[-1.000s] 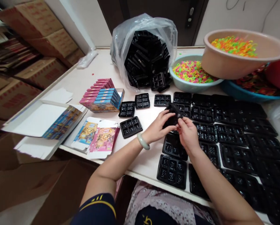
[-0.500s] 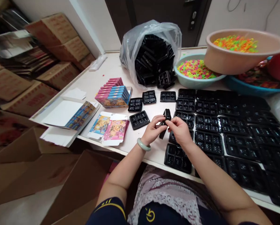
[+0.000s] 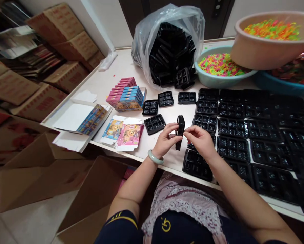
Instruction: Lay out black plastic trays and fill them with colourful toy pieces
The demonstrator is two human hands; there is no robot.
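My left hand (image 3: 165,140), with a pale green bangle at its wrist, grips a small black plastic tray (image 3: 179,130) that stands on edge above the table. Thumb and forefinger of my right hand (image 3: 200,139) are pinched together at the tray's right edge; the exact contact is partly hidden. A compartment tray (image 3: 155,124) lies flat just left of my hands. On the right, rows of similar black trays (image 3: 233,149) cover the table, some under my right forearm.
Beyond my hands, a clear plastic bag (image 3: 144,44) spills black trays. Pink and blue boxes (image 3: 126,96) stand in a display carton, near flat printed boxes (image 3: 128,134). Bowls of colourful small pieces, one light blue (image 3: 207,79) and one peach (image 3: 261,54), stand back right. Cardboard boxes (image 3: 73,189) sit below left.
The held tray has turned more upright, and my right fingers have shifted from its top to its right edge. The camera view has tilted down slightly.
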